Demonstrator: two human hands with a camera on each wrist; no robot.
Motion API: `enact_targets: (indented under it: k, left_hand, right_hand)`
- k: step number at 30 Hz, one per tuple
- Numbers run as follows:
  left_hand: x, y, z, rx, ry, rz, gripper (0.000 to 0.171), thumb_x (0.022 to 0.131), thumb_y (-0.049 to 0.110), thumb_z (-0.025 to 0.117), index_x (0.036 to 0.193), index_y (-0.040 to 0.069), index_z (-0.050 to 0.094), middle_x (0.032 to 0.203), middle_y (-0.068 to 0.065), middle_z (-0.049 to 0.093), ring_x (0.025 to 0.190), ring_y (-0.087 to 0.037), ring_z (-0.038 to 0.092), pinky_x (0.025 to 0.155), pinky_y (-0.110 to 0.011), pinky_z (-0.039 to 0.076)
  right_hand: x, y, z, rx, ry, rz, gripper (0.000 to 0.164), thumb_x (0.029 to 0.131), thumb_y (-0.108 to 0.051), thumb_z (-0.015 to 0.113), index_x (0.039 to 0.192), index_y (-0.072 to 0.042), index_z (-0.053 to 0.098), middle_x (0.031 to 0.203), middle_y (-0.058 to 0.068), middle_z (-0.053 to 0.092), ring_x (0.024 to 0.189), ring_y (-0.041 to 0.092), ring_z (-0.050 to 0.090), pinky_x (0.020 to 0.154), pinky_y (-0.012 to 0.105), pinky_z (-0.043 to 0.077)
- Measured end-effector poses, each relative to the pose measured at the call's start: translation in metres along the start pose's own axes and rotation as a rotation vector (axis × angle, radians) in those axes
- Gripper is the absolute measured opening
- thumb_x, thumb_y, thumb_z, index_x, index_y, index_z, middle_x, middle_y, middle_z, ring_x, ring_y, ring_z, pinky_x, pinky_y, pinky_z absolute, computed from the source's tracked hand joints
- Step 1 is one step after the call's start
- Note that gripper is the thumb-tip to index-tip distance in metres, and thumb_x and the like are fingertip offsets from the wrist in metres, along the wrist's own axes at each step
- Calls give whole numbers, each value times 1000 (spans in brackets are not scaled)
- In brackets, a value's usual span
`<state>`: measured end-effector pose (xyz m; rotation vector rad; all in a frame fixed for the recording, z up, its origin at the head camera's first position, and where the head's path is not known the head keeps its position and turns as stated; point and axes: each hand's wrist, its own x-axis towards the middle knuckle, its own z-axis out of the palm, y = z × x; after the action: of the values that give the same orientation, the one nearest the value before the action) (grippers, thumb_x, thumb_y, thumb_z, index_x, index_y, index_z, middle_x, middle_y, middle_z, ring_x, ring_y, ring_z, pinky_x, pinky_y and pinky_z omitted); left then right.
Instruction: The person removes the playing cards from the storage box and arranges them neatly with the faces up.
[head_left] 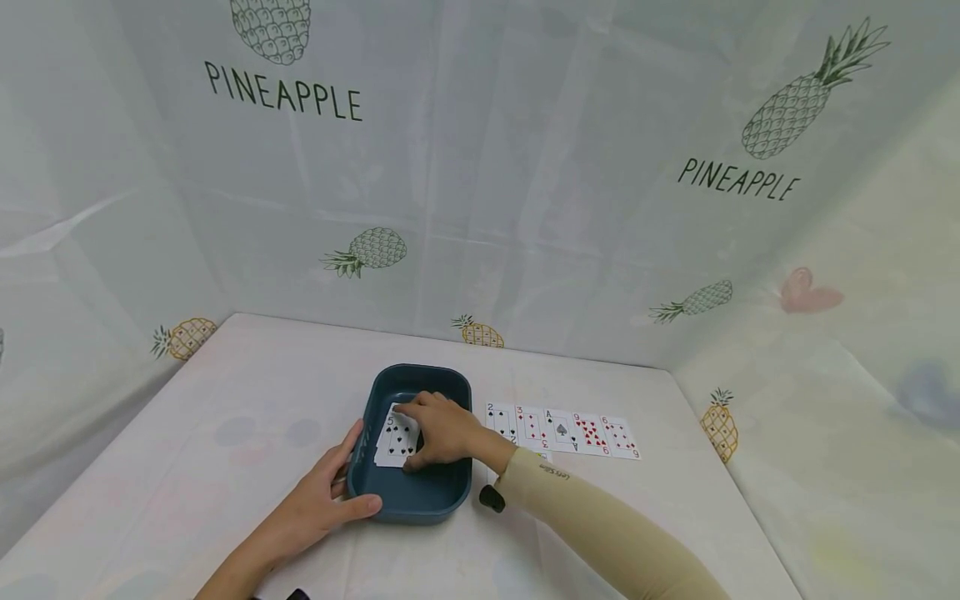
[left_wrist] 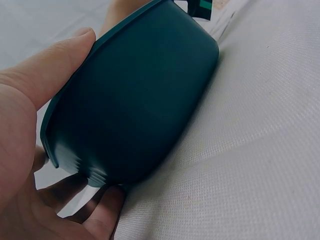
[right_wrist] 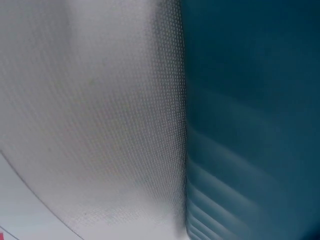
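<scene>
While the left hand [head_left: 321,490] grips the blue tray [head_left: 429,493] steady, the right hand [head_left: 444,429], pinching the spade card [head_left: 396,437] by its edges, should keep it level.

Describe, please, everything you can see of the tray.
The tray is dark teal and oblong, with rounded corners and ridges on its outer wall; it looks like plastic. It stands open side up on the pale cloth. The left hand holds its side; playing cards are inside, partly covered by the right hand.
</scene>
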<state>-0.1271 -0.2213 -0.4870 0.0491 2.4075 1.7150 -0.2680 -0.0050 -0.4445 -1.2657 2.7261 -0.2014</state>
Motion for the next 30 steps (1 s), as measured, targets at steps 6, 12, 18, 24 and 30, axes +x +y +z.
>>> enact_targets:
  k: [6, 12, 18, 24, 30]
  left_hand:
    - [-1, 0, 0, -17, -4, 6, 108, 91, 40, 84, 172, 36, 12, 171, -24, 19, 148, -44, 45, 110, -48, 54]
    - [-2, 2, -1, -19, -2, 12, 108, 92, 39, 84, 172, 36, 11, 171, -25, 20, 147, -44, 46, 110, -47, 54]
    - [-2, 4, -1, -18, -9, 11, 108, 92, 39, 83, 172, 35, 11, 171, -25, 19, 148, -45, 45, 111, -47, 53]
    - [-2, 3, -2, -19, -14, 17, 108, 93, 39, 83, 172, 36, 10, 172, -24, 17, 150, -45, 42, 112, -45, 52]
    - [-1, 1, -1, -24, -11, 11, 108, 93, 38, 84, 172, 36, 10, 172, -24, 17, 150, -44, 43, 113, -45, 51]
  right_hand:
    - [0, -1, -1, 42, 2, 20, 86, 83, -46, 91, 156, -20, 55, 147, 3, 59, 129, 18, 55, 112, 37, 51]
    - [0, -1, -1, 57, -1, 19, 86, 83, -46, 92, 156, -20, 55, 148, 2, 59, 130, 18, 55, 112, 38, 51]
    - [-1, -1, -4, 71, -4, 8, 87, 84, -44, 92, 157, -16, 54, 148, 4, 60, 129, 19, 55, 114, 37, 50]
    - [0, 2, -5, 80, -4, -5, 89, 84, -44, 92, 157, -13, 53, 147, 6, 60, 129, 20, 54, 115, 34, 48]
    - [0, 4, -4, 90, 8, -4, 88, 84, -43, 92, 157, -14, 53, 143, 6, 58, 122, 16, 53, 105, 27, 52]
